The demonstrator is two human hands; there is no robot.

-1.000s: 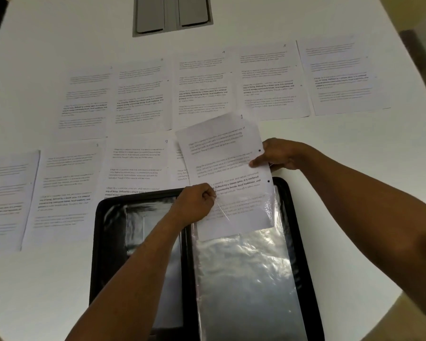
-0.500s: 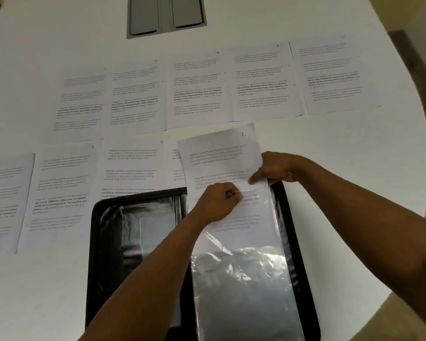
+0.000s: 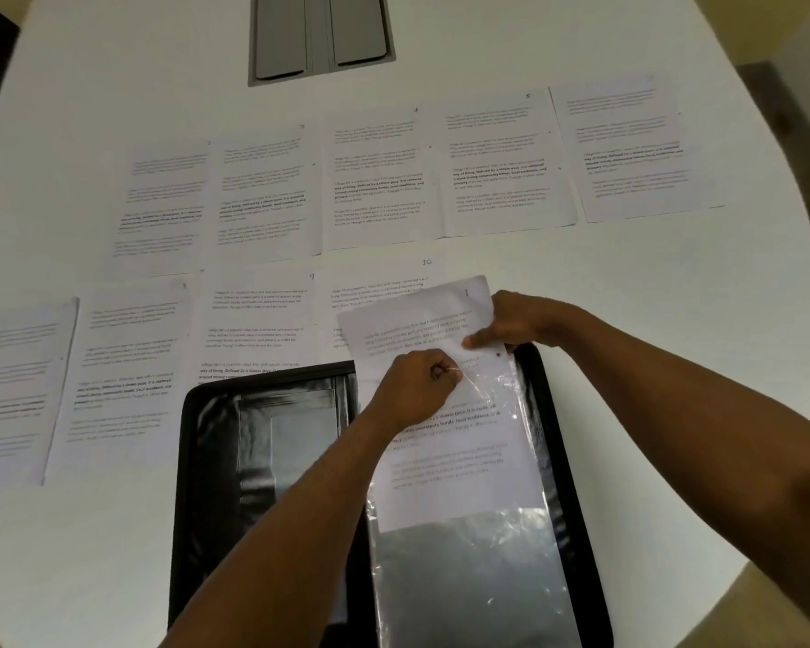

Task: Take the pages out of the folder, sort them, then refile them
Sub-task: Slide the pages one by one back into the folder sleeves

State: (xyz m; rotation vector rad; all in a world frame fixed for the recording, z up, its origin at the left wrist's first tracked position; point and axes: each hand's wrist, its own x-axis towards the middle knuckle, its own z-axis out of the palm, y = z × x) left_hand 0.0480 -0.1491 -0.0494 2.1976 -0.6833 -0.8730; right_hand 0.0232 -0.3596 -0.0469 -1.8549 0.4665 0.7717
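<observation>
While the page (image 3: 445, 413) sits half inside the sleeve (image 3: 478, 568), its long axis points toward the person.
Left hand (image 3: 417, 390) pinches the sleeve mouth; right hand (image 3: 510, 322) grips the page's top corner, nearer to push.

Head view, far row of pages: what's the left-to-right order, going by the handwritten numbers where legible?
Five sheets, left to right: unnumbered-looking page (number too faint to read) → next page (number unclear) → page 4 → page 5 → last page at the far right, number not readable.
</observation>
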